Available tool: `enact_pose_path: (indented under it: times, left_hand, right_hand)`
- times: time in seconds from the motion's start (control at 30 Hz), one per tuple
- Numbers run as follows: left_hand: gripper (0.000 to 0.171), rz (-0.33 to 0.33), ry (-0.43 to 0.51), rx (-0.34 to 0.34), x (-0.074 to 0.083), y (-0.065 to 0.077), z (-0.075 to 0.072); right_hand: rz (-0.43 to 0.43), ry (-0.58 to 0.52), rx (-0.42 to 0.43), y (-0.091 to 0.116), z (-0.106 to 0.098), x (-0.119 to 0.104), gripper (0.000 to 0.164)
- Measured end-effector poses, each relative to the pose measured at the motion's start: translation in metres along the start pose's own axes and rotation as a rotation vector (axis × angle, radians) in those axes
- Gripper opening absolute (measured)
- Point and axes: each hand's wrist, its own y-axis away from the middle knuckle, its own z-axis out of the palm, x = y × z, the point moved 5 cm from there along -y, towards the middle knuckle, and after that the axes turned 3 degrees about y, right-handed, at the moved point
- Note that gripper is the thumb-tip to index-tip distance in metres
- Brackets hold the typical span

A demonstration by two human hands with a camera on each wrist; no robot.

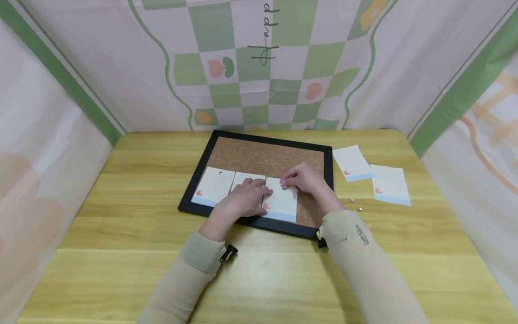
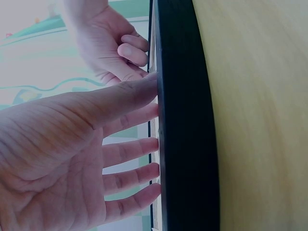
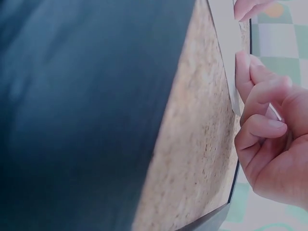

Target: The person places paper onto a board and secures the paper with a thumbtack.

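Observation:
A corkboard (image 1: 263,155) in a black frame lies on the table, with three white cards in a row along its near side. The left card (image 1: 212,189) has a silver tack (image 1: 221,173) at its top. My left hand (image 1: 244,198) covers much of the middle card (image 1: 251,176) and reaches onto the right card (image 1: 281,204). Its fingers are fairly straight, tips pressing down, as the left wrist view shows. At the right card's top edge, my right hand (image 1: 306,178) pinches a small silver thumbtack (image 1: 282,183). Its other fingers curl inward in the right wrist view.
Right of the board lie two more cards, an upper one (image 1: 351,162) overlapping a lower one (image 1: 390,184). Two loose tacks, one nearer the board (image 1: 352,200) and another (image 1: 360,209), sit on the wooden table (image 1: 121,234). A patterned curtain (image 1: 291,58) hangs behind the table.

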Motion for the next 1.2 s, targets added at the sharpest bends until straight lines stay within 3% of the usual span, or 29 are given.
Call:
enact_pose_path:
  times: [0.27,1.2]
  left_hand:
    - [0.059,0.005,0.002,0.002,-0.0009,-0.0006,0.0015]
    - [0.057,0.014,-0.005,0.021,-0.0018,-0.0005,0.0012]
  right_hand:
    - [0.031,-0.031,-0.017,-0.0036,0.0014,0.004,0.018]
    - [0.125,0.024,-0.052,-0.0047,0.0009,-0.0026,0.016]
